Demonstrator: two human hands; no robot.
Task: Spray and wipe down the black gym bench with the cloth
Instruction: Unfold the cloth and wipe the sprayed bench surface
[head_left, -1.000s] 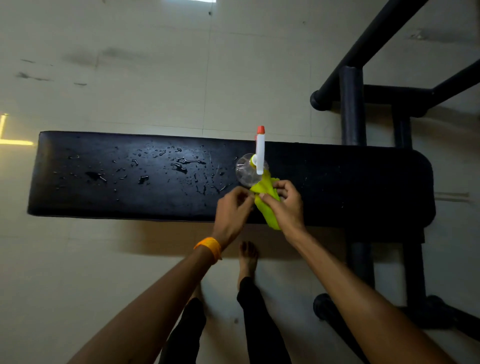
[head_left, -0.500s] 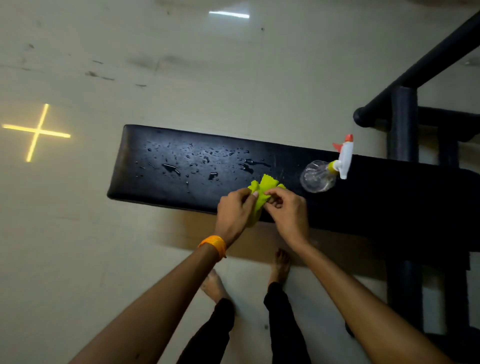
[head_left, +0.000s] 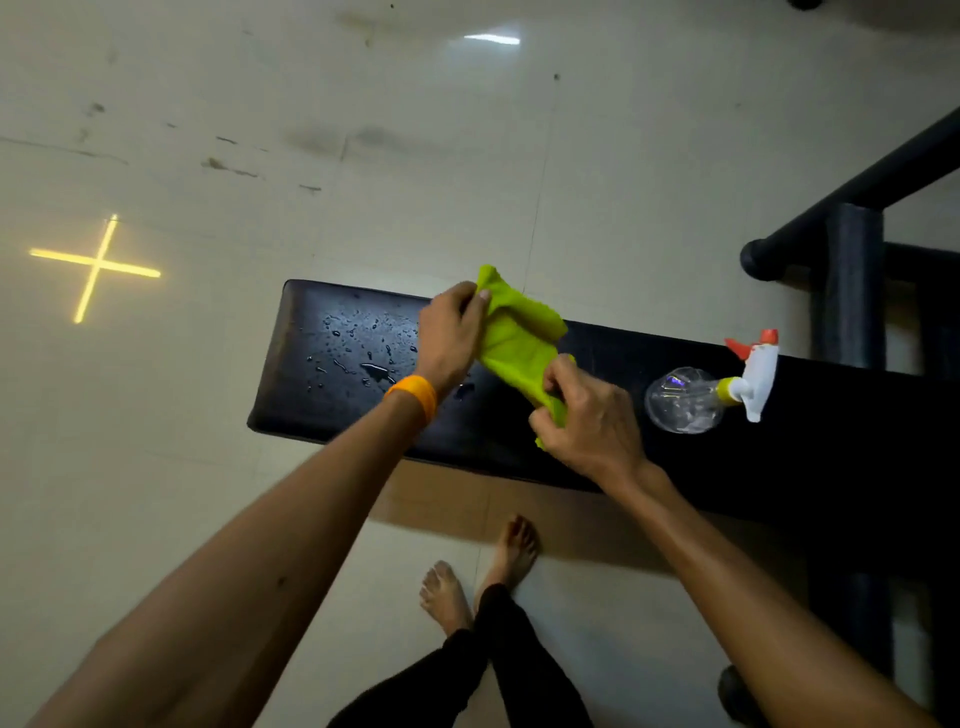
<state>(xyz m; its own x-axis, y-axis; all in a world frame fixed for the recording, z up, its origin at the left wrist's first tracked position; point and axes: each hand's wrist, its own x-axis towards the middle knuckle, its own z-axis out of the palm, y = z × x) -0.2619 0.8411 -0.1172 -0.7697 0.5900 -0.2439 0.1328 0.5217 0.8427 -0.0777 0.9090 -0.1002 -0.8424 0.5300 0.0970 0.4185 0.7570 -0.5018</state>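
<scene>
Head view: both hands, left hand (head_left: 451, 332) and right hand (head_left: 589, 415), fingers closed on the green cloth (head_left: 514, 340), stretch it above the counter (head_left: 519, 452). Droplets (head_left: 363, 353) show spraying done; wiping apparently remains. Spray bottle (head_left: 696, 397) lies nearby.

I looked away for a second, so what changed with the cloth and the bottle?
The left hand and right hand pulled apart, opening the bunched green cloth above the bench. Both grips held. The spray bottle stayed lying on the bench, and the droplets remain unwiped.
</scene>
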